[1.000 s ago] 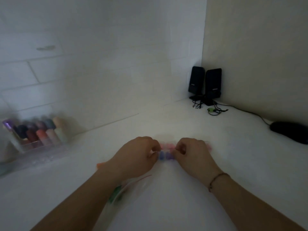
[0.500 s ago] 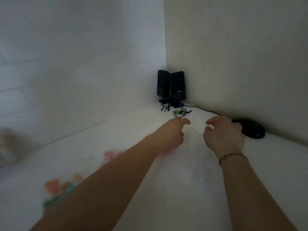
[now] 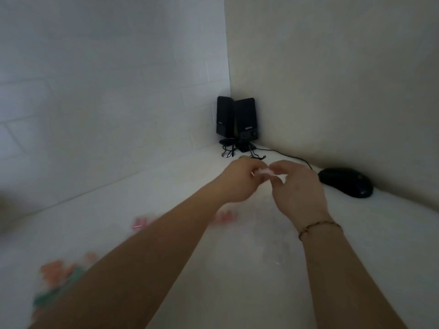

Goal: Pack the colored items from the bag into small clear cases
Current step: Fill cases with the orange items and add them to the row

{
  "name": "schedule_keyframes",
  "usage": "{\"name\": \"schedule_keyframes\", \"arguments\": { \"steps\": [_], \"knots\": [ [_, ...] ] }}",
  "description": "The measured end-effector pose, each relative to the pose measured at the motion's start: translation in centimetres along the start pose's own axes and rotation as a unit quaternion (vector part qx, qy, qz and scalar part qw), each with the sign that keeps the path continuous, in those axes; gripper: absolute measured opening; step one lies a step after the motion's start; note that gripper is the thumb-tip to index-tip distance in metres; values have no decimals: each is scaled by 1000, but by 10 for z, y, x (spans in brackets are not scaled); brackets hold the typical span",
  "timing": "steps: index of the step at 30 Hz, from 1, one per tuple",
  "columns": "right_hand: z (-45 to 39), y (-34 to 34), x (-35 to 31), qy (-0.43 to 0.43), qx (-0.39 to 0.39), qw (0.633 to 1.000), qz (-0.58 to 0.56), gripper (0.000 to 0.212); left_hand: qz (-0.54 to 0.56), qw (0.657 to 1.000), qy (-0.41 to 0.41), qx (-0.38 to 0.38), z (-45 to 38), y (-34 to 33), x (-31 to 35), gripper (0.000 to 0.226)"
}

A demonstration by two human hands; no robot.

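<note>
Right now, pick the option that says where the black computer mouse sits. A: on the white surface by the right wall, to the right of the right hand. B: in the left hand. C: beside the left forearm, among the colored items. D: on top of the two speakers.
A: the black computer mouse lies on the white surface against the right wall, just right of the right hand.

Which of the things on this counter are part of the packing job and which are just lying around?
Job:
- small pale piece held between left hand and right hand
- pink items
- orange and green items

Lying about:
- speakers
- computer mouse
</note>
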State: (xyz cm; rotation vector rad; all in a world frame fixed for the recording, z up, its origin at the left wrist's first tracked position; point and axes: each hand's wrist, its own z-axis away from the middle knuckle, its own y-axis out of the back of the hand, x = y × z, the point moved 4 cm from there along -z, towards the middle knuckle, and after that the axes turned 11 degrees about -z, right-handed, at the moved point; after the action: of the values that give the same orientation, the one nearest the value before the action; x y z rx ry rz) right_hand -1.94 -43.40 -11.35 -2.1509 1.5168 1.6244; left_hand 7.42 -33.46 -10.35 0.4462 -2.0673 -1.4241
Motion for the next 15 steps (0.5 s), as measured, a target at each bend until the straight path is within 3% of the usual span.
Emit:
{"name": "schedule_keyframes", "arguments": {
  "steps": [2,4,5,7,9,12,15],
  "knots": [
    [2,0,-17,52,10,997,-56,16,218,974,51,-20,22,15,-5,27],
    [8,0,-38,85,18,988,-124,9,432,896,92,-53,50,28,-11,24],
    [13,-2,-49,93,14,981,-168,6,498,859,105,-55,63,36,-13,25],
    [25,-8,-68,123,-2,967,-222,7,559,818,128,-41,88,51,-18,27],
    [37,-16,-85,174,-35,956,-233,10,565,813,137,-36,110,67,-22,25],
    [56,-26,-104,266,-112,933,-215,27,532,834,142,-43,141,83,-31,24],
    [73,-35,-118,336,-142,915,-171,23,511,842,167,-53,167,90,-41,27]
  ]
}}
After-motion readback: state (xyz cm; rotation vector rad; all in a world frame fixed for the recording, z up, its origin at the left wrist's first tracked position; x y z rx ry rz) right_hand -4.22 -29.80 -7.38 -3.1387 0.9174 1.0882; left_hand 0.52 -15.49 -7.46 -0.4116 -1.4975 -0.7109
